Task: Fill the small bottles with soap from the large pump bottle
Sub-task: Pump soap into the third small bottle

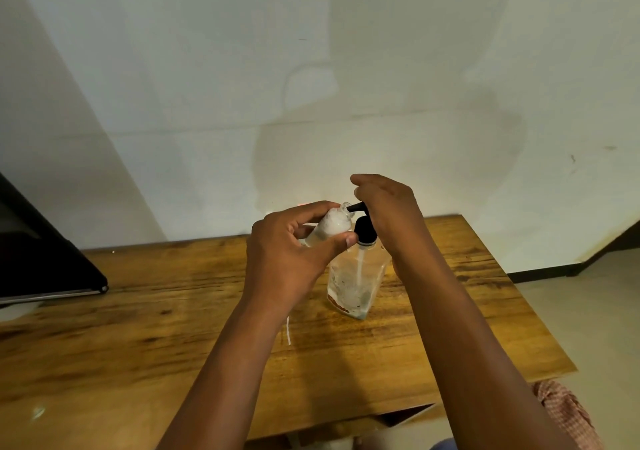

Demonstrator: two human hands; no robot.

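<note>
My wooden tabletop [138,328] carries the clear pump bottle [353,283] standing upright near its far edge, a dark flat case [52,276] overlapping its left end, and a thin white strip [288,331] lying mid-surface.
</note>
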